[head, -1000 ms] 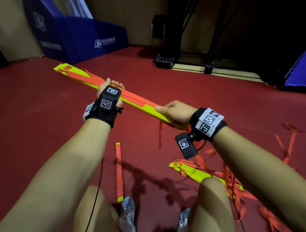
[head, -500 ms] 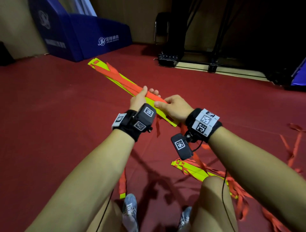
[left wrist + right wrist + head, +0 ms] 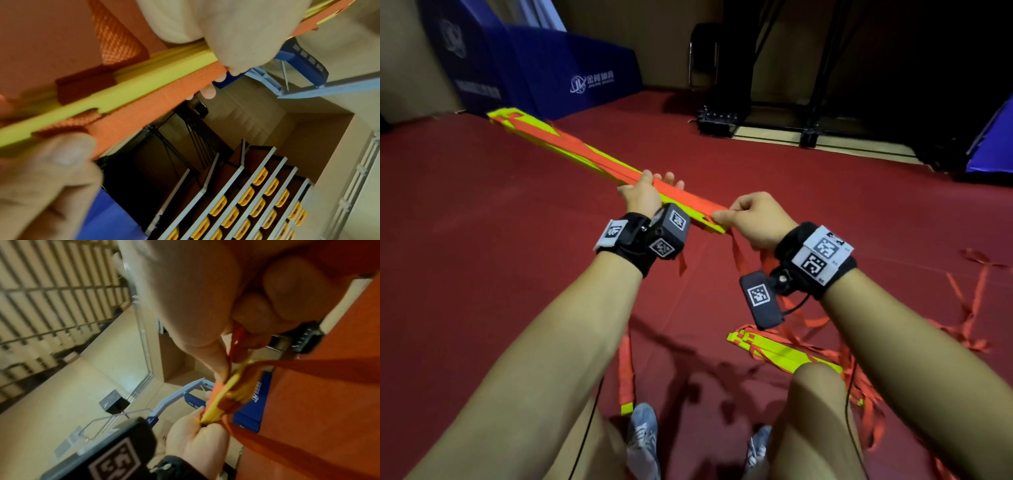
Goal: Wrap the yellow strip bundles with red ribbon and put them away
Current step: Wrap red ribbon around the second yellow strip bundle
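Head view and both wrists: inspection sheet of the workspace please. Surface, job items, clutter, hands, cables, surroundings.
Surface: red carpet, shadowed near the feet.
Job's things: held bundle of yellow strips, raised off the floor, with red ribbon running along it; second bundle on the floor by the right knee.
Clutter: loose ribbon strewn to the right; one ribbon-wrapped strip by the left leg.
Hands: left hand grips the held bundle, fingers curled round it; right hand pinches its near end.
Cables: black cable by the left leg; another at the right wrist camera.
Surroundings: blue block, black stand, wall behind.
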Demonstrator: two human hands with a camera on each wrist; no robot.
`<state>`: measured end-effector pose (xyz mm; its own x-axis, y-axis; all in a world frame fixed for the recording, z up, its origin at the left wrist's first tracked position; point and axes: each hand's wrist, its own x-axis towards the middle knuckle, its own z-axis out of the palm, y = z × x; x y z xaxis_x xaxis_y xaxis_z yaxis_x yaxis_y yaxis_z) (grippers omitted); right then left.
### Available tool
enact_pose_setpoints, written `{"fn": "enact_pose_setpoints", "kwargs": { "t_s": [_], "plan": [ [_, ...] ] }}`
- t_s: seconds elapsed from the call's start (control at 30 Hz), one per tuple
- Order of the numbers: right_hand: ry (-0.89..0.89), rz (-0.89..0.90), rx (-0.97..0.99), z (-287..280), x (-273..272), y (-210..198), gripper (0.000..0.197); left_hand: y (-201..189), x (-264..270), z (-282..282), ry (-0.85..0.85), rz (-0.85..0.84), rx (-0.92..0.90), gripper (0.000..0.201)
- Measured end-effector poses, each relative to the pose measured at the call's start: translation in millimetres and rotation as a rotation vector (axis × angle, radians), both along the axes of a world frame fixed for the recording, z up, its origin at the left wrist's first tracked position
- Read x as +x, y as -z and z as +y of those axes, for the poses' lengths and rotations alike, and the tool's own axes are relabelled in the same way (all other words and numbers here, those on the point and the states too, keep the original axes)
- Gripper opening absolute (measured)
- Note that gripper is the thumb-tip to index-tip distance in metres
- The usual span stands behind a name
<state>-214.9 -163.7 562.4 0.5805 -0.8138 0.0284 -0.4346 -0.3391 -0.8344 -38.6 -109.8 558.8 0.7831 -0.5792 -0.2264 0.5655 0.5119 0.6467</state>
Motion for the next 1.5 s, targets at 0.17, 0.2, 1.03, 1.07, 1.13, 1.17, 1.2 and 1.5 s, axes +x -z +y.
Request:
{"fn": "enact_pose_setpoints", "kwargs": {
  "t_s": [0.17,0.2,1.03,1.07,1.13,1.17,1.2,1.5],
  "plan": [
    [0.031,-0.271,0.372,8.6,1.5,7.7,0.034,-10.8,5.2,5.8,-0.010,0.149,-0.073,0.008],
    [-0.010,-0.293,0.437,11.1,2.5,8.5,0.032,-11.6,4.3,7.1,0.018,0.187,-0.098,0.011],
    [-0.084,-0.463,0.494,24.7,29.7,-30.6,0.031,16.9,-16.6,32.0,0.091,-1.724,0.928,0.062],
    [-0.106,-0.468,0.512,24.4,27.7,-32.3,0.034,13.0,-13.8,29.9,0.117,-1.762,0.866,0.053],
    [-0.159,-0.467,0.521,20.0,20.6,-35.0,0.042,7.3,-10.8,28.4,0.195,-1.728,0.762,0.039],
    [-0.190,-0.467,0.491,16.1,17.1,-36.1,0.047,6.1,-8.4,27.8,0.251,-1.673,0.743,0.032],
    [-0.214,-0.477,0.448,12.4,14.1,-38.0,0.049,2.6,-7.7,28.4,0.284,-1.621,0.702,0.025],
    [-0.268,-0.397,0.192,15.8,16.6,-38.1,0.035,-0.7,-24.2,19.7,0.314,-0.882,0.274,0.020]
  ]
}}
